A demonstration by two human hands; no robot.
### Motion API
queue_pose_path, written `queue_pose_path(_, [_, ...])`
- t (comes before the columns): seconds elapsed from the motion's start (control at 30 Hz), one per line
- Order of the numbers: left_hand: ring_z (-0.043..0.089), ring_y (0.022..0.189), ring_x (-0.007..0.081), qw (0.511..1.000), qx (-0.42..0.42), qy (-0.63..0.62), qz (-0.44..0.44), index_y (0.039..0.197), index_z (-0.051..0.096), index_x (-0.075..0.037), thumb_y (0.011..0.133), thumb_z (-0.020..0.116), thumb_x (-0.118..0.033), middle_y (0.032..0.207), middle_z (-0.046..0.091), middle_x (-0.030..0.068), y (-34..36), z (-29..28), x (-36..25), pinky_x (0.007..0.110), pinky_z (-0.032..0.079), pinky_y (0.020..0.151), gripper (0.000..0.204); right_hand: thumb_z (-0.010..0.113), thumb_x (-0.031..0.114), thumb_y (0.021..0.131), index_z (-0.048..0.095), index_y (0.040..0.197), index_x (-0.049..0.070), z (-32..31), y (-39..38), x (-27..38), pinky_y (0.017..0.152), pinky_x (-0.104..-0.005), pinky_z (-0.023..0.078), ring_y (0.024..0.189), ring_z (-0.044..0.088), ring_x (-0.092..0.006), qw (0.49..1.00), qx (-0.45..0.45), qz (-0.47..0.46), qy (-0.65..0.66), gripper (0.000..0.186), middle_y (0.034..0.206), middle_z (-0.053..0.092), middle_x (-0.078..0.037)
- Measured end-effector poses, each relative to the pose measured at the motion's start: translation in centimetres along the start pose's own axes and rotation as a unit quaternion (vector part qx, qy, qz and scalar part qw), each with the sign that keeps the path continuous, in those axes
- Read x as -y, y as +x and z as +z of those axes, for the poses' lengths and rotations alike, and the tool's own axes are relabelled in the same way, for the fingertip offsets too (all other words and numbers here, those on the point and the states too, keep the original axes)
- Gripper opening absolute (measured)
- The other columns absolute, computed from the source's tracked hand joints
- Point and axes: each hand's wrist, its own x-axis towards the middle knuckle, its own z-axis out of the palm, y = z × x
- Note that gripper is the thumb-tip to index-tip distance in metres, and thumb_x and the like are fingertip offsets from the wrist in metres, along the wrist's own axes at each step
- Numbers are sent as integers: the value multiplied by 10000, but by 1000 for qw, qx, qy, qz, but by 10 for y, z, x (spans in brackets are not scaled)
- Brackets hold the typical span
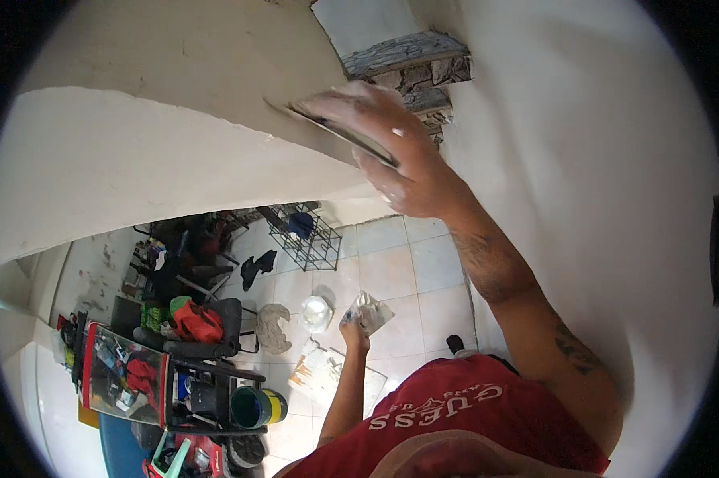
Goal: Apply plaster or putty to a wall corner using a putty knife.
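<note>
Nearest: red shirt (463, 414), lower edge. Left hand (354, 325) down low, fingers clamped on 1 plaster-smeared flat tool (370, 311), held over white tile floor (411, 271). Right hand (399, 151) raised, fingers closed round 1 wide putty knife (335, 127); blade pressed to white wall (176, 151) at the edge of an overhang. Wall fresh-skimmed; exposed stone patch (419, 72) just beyond hand. Far below on floor: 1 wire crate (303, 235), 1 green bucket (256, 406), 1 clear plastic bag (316, 312), 1 grey rag (273, 327), 1 black chair (208, 327) w/ red cloth.
</note>
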Motion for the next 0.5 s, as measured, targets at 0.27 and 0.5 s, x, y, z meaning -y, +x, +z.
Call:
queue_pose_path(0.27, [456,529,101,999,19,-47,17,762,525,-14,718,467,-36,646,492,6,-18,10,-5,215,383,467,76,416,-63,644,357,1149,23,-30,70,-24,891,-334,293,1041,393,-309,989,-86,77,94,516,1112,409,-199])
queue_pose_path(0.5, [410,445,88,999,-23,-47,5,761,530,-23,723,471,-42,576,460,-5,-12,17,3,222,330,382,73,391,-81,656,366,1143,8,-1,83,-58,916,-324,268,1063,381,-304,990,-119,5,81,495,1111,420,-208])
